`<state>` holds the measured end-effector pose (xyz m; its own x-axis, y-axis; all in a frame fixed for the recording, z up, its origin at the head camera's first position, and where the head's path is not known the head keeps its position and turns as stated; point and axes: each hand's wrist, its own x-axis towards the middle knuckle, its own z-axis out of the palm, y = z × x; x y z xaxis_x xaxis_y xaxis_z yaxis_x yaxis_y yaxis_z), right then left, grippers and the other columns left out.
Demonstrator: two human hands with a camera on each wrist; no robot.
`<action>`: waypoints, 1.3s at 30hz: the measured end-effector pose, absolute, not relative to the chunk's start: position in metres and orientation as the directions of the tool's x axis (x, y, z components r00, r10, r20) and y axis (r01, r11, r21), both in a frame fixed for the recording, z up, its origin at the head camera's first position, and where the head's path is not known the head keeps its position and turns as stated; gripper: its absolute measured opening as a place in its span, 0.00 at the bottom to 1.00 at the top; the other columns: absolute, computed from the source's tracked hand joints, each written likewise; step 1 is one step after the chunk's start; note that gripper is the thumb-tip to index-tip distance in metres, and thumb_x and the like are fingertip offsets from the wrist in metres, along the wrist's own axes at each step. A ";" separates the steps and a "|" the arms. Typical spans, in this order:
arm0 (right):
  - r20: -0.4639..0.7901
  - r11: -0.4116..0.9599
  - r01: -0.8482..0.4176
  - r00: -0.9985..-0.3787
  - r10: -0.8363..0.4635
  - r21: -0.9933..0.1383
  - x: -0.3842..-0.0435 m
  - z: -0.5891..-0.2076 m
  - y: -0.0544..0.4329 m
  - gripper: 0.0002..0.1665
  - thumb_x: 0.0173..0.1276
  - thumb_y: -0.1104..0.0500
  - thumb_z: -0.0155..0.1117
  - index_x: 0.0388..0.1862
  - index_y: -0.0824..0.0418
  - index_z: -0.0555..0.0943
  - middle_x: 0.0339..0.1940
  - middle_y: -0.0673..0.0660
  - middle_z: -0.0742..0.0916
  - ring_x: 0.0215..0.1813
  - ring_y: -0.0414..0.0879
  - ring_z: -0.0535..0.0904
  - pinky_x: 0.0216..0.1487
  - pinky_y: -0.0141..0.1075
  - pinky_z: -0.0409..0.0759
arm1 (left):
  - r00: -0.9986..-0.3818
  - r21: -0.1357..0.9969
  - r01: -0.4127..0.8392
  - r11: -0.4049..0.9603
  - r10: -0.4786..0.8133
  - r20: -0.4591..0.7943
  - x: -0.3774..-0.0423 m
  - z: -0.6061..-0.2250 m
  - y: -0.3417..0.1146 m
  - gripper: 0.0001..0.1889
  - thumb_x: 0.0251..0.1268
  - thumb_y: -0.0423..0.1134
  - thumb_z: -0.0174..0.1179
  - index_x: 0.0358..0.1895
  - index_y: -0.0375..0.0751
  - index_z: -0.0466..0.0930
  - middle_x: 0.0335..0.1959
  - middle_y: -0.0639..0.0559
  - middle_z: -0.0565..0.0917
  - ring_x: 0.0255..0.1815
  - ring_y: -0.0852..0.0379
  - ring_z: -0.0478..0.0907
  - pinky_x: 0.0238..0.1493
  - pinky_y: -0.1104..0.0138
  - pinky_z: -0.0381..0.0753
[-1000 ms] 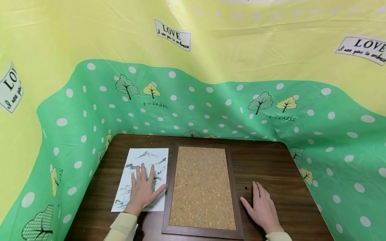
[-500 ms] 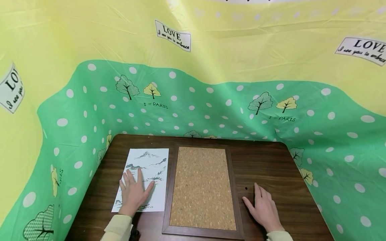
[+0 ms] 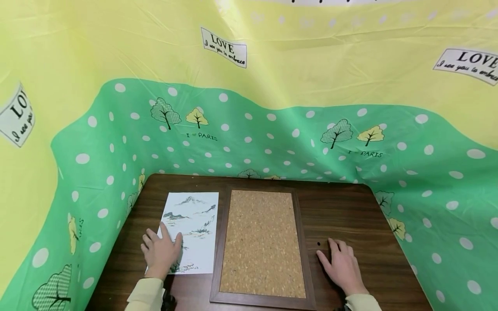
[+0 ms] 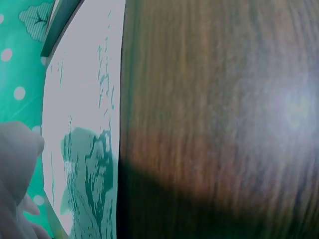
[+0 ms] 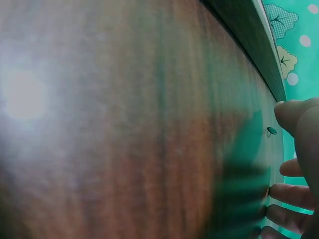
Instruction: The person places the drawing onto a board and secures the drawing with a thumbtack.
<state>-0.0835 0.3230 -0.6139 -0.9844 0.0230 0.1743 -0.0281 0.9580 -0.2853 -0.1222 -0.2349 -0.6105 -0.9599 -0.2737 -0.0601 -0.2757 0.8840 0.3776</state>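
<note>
One printed sheet [image 3: 196,235] lies left of the cork board [image 3: 264,244], probably light and easily creased; pinch the edge away from it. Your left hand [image 3: 160,255] spreads over that edge, your right hand [image 3: 342,268] right of the board, both empty.

room above corkboard [image 3: 262,242] (raised frame [image 3: 262,300])

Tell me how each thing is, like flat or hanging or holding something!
Paper: lying flat, picture side up.
Corkboard: lying flat, cork side up, nothing pinned on.
Dark dot: on the table, too small to name.
Left hand: fingers apart, over the paper's left edge.
Right hand: fingers slightly bent, near the dot.
Curtain: hanging, creased.
</note>
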 end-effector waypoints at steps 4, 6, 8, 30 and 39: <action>0.162 0.953 -0.019 -0.986 0.032 -0.303 -0.086 -0.613 0.324 0.37 0.74 0.45 0.68 0.66 0.75 0.78 0.59 0.78 0.80 0.58 0.75 0.75 0.50 0.69 0.76 | -0.952 0.374 -0.302 0.877 -0.296 -0.075 -0.121 -0.612 -0.241 0.43 0.80 0.53 0.47 0.81 0.21 0.45 0.73 0.05 0.46 0.75 0.09 0.46 0.70 0.24 0.50; 0.150 0.951 -0.014 -0.988 0.035 -0.310 -0.087 -0.612 0.324 0.36 0.75 0.46 0.68 0.65 0.75 0.78 0.59 0.77 0.80 0.58 0.75 0.75 0.50 0.68 0.76 | -0.951 0.369 -0.304 0.878 -0.300 -0.070 -0.120 -0.613 -0.243 0.42 0.80 0.51 0.47 0.80 0.20 0.45 0.71 0.05 0.49 0.73 0.09 0.49 0.68 0.23 0.54; 0.140 0.949 -0.010 -0.989 0.036 -0.314 -0.089 -0.611 0.325 0.35 0.75 0.46 0.67 0.65 0.74 0.78 0.58 0.77 0.80 0.58 0.75 0.75 0.51 0.68 0.76 | -0.951 0.363 -0.303 0.881 -0.303 -0.058 -0.119 -0.613 -0.244 0.40 0.80 0.48 0.47 0.80 0.19 0.46 0.70 0.06 0.53 0.71 0.09 0.53 0.67 0.24 0.57; 0.298 0.939 -0.110 -0.954 -0.008 -0.325 -0.105 -0.616 0.320 0.18 0.69 0.58 0.74 0.51 0.70 0.86 0.46 0.69 0.85 0.50 0.70 0.80 0.51 0.62 0.79 | -0.950 0.312 -0.281 0.908 -0.309 0.043 -0.117 -0.606 -0.249 0.32 0.71 0.32 0.56 0.75 0.21 0.59 0.59 0.14 0.74 0.55 0.16 0.75 0.50 0.28 0.75; 0.355 0.933 -0.159 -0.934 -0.036 -0.324 -0.108 -0.616 0.317 0.08 0.66 0.63 0.76 0.42 0.65 0.88 0.41 0.64 0.87 0.45 0.65 0.82 0.46 0.61 0.81 | -0.945 0.322 -0.282 0.904 -0.320 0.070 -0.119 -0.604 -0.250 0.28 0.72 0.30 0.56 0.71 0.21 0.64 0.56 0.16 0.77 0.51 0.17 0.77 0.45 0.29 0.77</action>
<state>-0.1079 0.3170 -0.6162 -0.9341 -0.0358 0.3552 -0.1589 0.9326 -0.3240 -0.1186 -0.2497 -0.6037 -0.9447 -0.3202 0.0703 -0.2823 0.9036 0.3223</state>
